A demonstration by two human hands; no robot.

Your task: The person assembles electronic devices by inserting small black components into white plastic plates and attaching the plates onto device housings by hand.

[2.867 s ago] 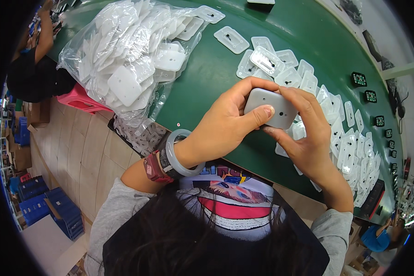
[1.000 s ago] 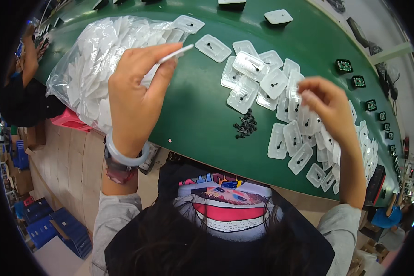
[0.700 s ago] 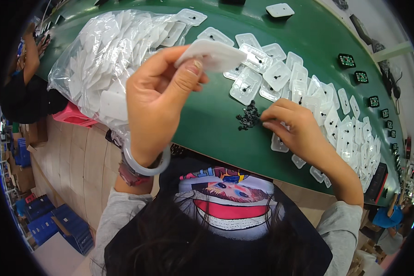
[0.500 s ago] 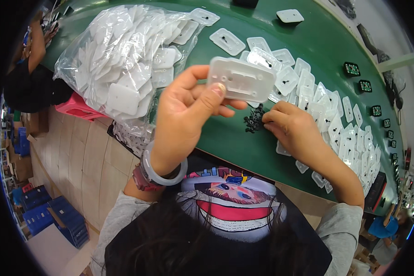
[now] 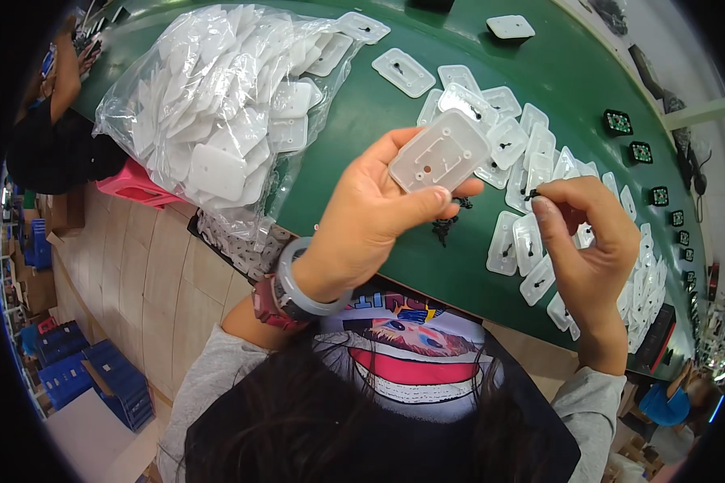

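My left hand (image 5: 379,201) grips a translucent white plastic cover (image 5: 441,153) with rounded corners, its recessed inner face and small holes turned up toward me. Between the thumb and forefinger of my right hand (image 5: 592,237) is a small black plastic part (image 5: 532,194); its exact shape is too small to make out. A little heap of similar black parts (image 5: 443,229) lies on the green table, partly behind my left fingers. Many white covers (image 5: 503,241) with black pieces in them are spread behind and under my right hand.
A clear plastic bag (image 5: 209,113) full of white covers sits at the left on the green table (image 5: 354,145). One cover (image 5: 510,27) lies alone at the far side. Several small circuit boards (image 5: 618,122) line the right edge. Beyond the left edge is a pink stool (image 5: 137,187), with another person nearby.
My right hand has risen from the black heap and moved right, a black part now in its pinch. My left hand has turned the cover and brought it slightly right.
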